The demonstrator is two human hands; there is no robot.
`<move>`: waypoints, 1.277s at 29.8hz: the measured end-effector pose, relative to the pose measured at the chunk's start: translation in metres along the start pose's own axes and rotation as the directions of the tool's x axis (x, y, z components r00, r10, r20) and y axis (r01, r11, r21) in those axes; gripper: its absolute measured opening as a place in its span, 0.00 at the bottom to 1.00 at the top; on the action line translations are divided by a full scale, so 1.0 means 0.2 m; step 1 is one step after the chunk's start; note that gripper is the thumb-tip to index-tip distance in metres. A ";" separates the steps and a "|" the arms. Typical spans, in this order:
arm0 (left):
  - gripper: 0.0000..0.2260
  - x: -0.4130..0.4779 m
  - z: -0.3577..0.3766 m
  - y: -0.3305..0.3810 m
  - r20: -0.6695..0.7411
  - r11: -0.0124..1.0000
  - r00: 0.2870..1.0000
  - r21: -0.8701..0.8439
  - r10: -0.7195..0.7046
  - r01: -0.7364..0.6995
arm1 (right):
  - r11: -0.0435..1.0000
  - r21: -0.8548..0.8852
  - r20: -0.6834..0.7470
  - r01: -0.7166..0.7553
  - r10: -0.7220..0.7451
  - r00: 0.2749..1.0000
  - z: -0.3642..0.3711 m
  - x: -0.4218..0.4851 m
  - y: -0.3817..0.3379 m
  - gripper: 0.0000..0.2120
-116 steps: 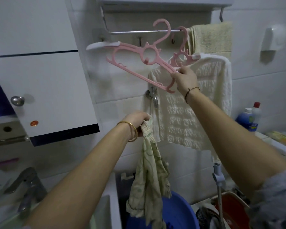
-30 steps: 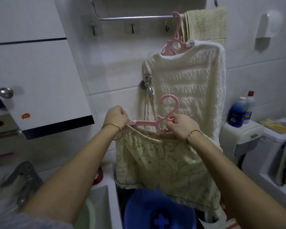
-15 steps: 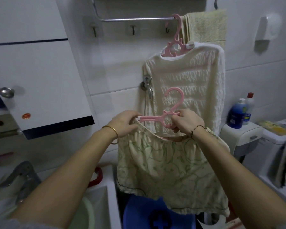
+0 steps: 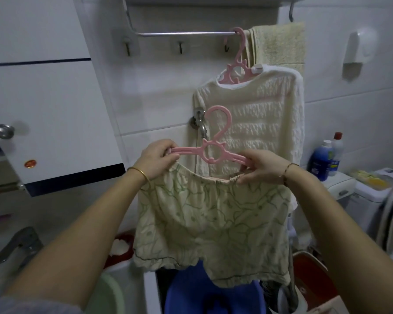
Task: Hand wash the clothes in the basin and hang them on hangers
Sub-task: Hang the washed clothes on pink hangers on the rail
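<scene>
Shorts (image 4: 211,225) now spread flat between the two hands, waistband stretched along the pink hanger (image 4: 210,152). Half a second back the fabric was bunched toward the left end and the right hand sat near the hanger's middle; since then that hand has slid outward to the right arm's tip. Left hand (image 4: 158,160) pinches the left tip of the hanger together with the waistband corner, fingers curled. Right hand (image 4: 262,167) does the same at the opposite tip, thumb under, fingers over the bar and the gathered elastic. Hook stands upright midway between the grips, free of any rail. Legs of the shorts hang straight below both grips, over the blue basin (image 4: 191,291).

Judgement: the garment looks about seated on the hanger, though whether the ends are clipped or threaded inside the waistband cannot be told. Rail (image 4: 184,34) lies well above the grips, with one cream top (image 4: 252,125) already hung behind the hook. Lifting the hook up to that rail seems next.
</scene>
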State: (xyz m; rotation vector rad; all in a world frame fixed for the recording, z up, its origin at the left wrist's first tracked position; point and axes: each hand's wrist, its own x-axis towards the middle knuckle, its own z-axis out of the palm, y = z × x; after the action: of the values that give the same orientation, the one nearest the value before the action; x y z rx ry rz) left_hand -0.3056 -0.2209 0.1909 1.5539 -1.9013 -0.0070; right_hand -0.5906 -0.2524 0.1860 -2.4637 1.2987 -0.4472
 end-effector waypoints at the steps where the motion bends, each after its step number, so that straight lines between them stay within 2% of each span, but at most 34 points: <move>1: 0.05 0.01 -0.01 0.00 0.002 1.000 1.000 0.001 -0.008 0.008 | 0.999 -0.005 -0.038 0.048 -0.049 0.998 -0.01 0.01 0.00 0.15; 4: 0.07 0.03 0.00 0.01 0.050 0.999 0.998 0.005 -0.035 0.034 | 0.991 -0.051 -0.206 0.128 -0.136 0.969 -0.02 0.03 -0.01 0.08; 8: 0.12 0.07 -0.02 0.05 0.018 0.997 1.000 0.081 -0.004 0.002 | 0.989 -0.093 -0.335 0.118 -0.142 0.931 -0.07 0.07 -0.03 0.10; 10: 0.11 0.09 -0.04 0.08 0.011 0.994 0.998 0.088 0.062 -0.063 | 0.986 -0.134 -0.348 0.099 -0.140 0.927 -0.10 0.08 -0.06 0.09; 13: 0.04 0.14 -0.07 0.12 -0.013 0.983 0.991 0.131 0.131 -0.128 | 0.983 -0.178 -0.406 0.051 -0.120 0.906 -0.17 0.09 -0.10 0.04; 14: 0.03 0.16 -0.09 0.13 -0.037 0.979 0.988 0.150 0.147 -0.140 | 0.984 -0.173 -0.437 0.028 -0.102 0.894 -0.19 0.10 -0.11 0.02; 16: 0.10 0.24 -0.14 0.15 -0.124 0.977 0.983 0.180 0.137 -0.114 | 0.989 -0.148 -0.503 -0.004 -0.072 0.861 -0.28 0.13 -0.16 0.04; 19: 0.19 0.35 -0.25 0.18 -0.334 0.976 0.937 0.216 0.098 -0.025 | 0.995 -0.095 -0.561 -0.023 -0.035 0.827 -0.44 0.19 -0.26 0.07; 22: 0.19 0.38 -0.31 0.20 -0.457 0.980 0.887 0.196 0.061 0.034 | 0.998 -0.050 -0.582 -0.047 0.009 0.813 -0.57 0.26 -0.36 0.07; 24: 0.18 0.37 -0.31 0.19 -0.469 0.981 0.883 0.181 0.020 0.074 | 0.996 -0.063 -0.597 -0.056 0.007 0.802 -0.62 0.32 -0.41 0.06; 27: 0.19 0.34 -0.28 0.17 -0.427 0.970 0.904 0.216 -0.009 0.112 | 0.994 -0.068 -0.605 -0.087 0.028 0.796 -0.66 0.39 -0.47 0.08; 32: 0.19 0.32 -0.28 0.17 -0.369 0.968 0.927 0.202 -0.065 0.149 | 0.993 -0.013 -0.556 -0.120 0.092 0.826 -0.66 0.50 -0.50 0.08; 38: 0.18 0.31 -0.24 0.21 -0.286 0.972 0.953 0.173 -0.103 0.157 | 0.991 -0.107 -0.482 -0.086 0.024 0.876 -0.56 0.55 -0.45 0.11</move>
State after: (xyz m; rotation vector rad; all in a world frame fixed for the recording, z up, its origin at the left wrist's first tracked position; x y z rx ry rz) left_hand -0.3222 -0.2432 0.2753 1.7082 -1.6163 0.3299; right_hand -0.5123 -0.3103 0.3390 -2.4990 1.6204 -1.0475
